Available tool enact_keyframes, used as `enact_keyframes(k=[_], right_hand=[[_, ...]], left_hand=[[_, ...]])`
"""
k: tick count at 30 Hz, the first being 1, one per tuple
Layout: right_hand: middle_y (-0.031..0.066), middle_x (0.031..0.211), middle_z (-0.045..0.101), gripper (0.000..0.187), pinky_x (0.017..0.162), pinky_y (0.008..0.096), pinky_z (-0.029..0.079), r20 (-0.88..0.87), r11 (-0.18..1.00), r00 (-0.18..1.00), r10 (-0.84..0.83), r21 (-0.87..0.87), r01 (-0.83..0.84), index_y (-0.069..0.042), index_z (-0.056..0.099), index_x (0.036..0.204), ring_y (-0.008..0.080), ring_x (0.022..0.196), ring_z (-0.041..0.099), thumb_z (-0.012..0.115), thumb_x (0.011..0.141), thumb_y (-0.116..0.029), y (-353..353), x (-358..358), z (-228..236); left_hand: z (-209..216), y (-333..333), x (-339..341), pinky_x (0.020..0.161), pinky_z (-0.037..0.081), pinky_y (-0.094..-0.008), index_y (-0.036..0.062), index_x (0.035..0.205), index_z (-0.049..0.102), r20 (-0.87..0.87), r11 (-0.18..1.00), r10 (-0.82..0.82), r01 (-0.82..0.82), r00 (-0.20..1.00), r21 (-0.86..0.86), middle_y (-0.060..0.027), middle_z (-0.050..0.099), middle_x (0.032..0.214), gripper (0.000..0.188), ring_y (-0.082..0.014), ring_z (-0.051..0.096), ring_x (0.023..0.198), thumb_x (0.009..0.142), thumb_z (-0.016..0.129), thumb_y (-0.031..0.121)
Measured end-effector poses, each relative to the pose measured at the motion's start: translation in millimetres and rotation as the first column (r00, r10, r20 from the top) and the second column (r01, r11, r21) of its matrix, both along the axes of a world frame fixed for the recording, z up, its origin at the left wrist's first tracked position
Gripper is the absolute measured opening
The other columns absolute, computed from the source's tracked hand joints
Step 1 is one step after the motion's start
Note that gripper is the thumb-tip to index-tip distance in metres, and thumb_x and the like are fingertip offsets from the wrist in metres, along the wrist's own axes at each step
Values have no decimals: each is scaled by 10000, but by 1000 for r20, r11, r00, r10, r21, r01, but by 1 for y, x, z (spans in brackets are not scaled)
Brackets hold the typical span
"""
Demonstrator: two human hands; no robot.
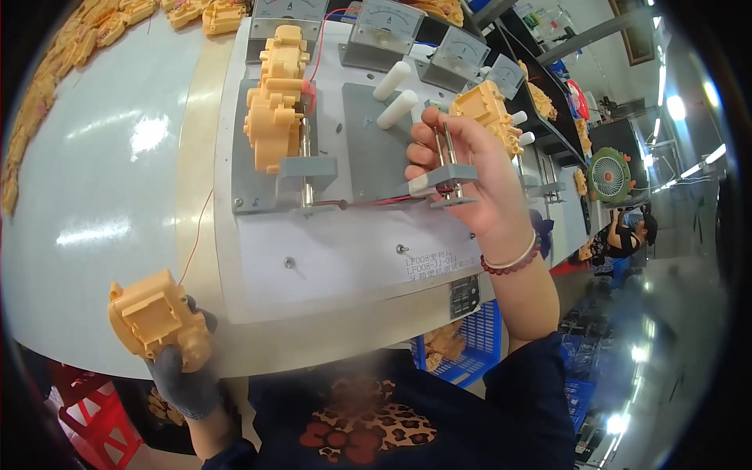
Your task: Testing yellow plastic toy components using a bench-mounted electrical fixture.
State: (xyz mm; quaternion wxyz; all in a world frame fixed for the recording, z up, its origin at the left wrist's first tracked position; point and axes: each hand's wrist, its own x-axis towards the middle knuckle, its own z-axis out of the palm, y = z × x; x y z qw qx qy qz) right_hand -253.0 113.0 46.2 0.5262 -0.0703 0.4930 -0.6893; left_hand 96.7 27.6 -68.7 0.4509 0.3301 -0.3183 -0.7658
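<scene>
My left hand (186, 381), in a dark grey glove, holds a yellow-orange plastic gear housing (149, 317) at the table's front edge. A thin red wire (205, 227) trails up from that housing. My bare right hand (489, 176), with bracelets at the wrist, curls its fingers around a grey test-pin block (454, 174) with two upright metal pins. Left of it, a grey fixture plate (372, 149) bears two white posts (398, 110) and no housing. On the left fixture, another yellow-orange housing (276, 102) stands against its pins, a red clip (309, 95) beside it.
Behind the fixtures stand several analogue meters (384, 31). One more housing (484, 110) sits beyond my right hand. Housings line the table's far left edge. Below the table are a blue basket (479, 341) and a red stool (102, 427). Far right are a green fan (609, 174) and a person (627, 235).
</scene>
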Motion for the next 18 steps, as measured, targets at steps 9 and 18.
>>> enact_keyframes(k=[9, 18], right_hand=[[77, 1015, 620, 186, 714, 355, 544, -289, 997, 956, -48, -70, 29, -48, 576, 1054, 190, 878, 607, 515, 978, -205, 9, 10, 0], [52, 992, 611, 209, 748, 337, 548, -210, 984, 964, -164, -100, 145, -46, 582, 1102, 183, 896, 606, 534, 975, -205, 8, 22, -4]], left_hand=[[0, 0, -4, 830, 522, -376, -35, 1430, 270, 4, 1000, -4, 4, 1000, -3, -221, 518, 1213, 804, -282, 587, 990, 777, 632, 262], [2, 0, -6, 812, 521, -369, -37, 1425, 281, 15, 999, 36, -36, 999, -24, -214, 529, 1197, 794, -270, 588, 976, 777, 621, 273]])
